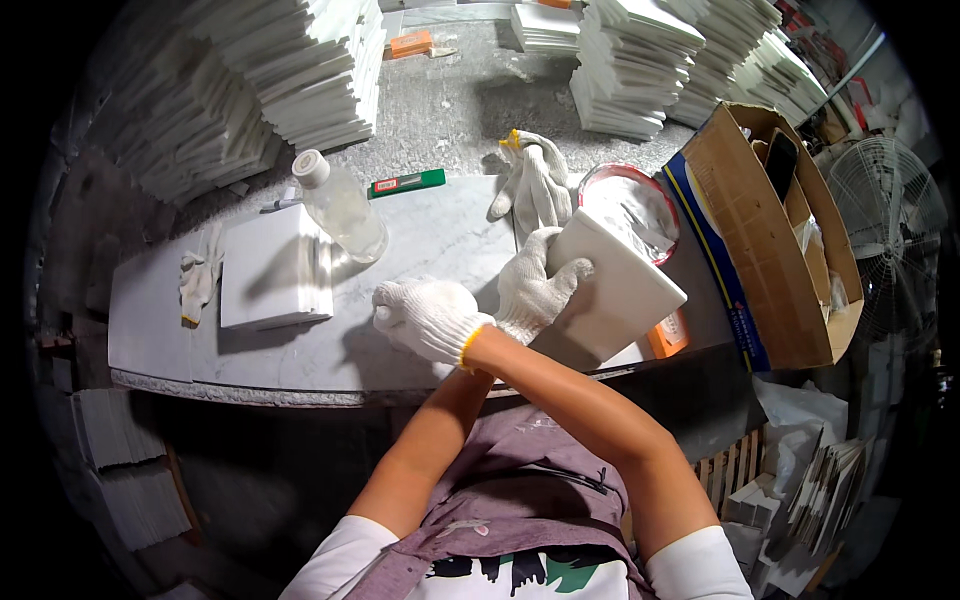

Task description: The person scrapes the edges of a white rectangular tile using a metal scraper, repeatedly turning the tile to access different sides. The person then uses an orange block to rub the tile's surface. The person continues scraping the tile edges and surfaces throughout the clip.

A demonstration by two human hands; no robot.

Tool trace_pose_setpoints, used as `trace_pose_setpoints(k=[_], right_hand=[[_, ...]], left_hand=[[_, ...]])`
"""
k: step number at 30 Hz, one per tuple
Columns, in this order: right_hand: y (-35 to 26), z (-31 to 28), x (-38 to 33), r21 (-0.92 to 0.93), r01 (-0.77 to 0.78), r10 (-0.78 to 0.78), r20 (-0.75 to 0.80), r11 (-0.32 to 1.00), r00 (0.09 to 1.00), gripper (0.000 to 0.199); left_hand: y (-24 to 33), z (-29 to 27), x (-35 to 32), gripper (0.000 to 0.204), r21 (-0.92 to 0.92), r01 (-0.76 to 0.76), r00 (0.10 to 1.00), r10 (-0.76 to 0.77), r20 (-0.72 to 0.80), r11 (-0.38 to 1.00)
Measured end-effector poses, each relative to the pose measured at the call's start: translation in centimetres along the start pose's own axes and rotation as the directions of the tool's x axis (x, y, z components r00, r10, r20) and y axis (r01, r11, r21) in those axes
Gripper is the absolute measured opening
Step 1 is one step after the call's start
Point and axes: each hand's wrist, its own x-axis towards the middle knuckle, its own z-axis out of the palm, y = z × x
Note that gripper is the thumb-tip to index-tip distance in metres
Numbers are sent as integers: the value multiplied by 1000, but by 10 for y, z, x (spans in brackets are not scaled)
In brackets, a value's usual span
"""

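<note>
Bright, even light falls from above and slightly behind onto the pale stone desk (420, 250), where a clear plastic bottle (343, 208) and a white tile block (272, 268) cast soft shadows toward the lower right. The white tile stacks (310, 60) at the top run close to overexposed, their edges washing together. A round black vignette closes in the corners, and the fisheye lens bows the desk's front edge and bends the cardboard box (770, 230) and fan (885, 220) near the right rim. The space beneath the desk sinks into deep shadow. Focus is sharp in the centre; detail softens and smears toward the rim.
</note>
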Motion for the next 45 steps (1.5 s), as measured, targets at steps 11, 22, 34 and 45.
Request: trace_pose_setpoints(k=[11, 22, 34, 45], right_hand=[[4, 8, 2, -156, 0, -16, -104, 988, 994, 19], [-20, -149, -107, -290, -87, -138, -671, 953, 729, 58], [35, -183, -163, -98, -491, 451, -272, 866, 850, 28], [22, -114, -232, 944, -172, 802, -132, 280, 583, 18]], left_hand=[[2, -6, 1, 47, 15, -6, 1000, 6, 2, 1000], [-16, -2, -5, 47, -184, 52, 998, -44, 48, 982], [-10, -8, -5, 46, -123, -136, 991, 134, -25, 983], [51, -41, -72, 68, 39, 109, 986, -103, -131, 993]])
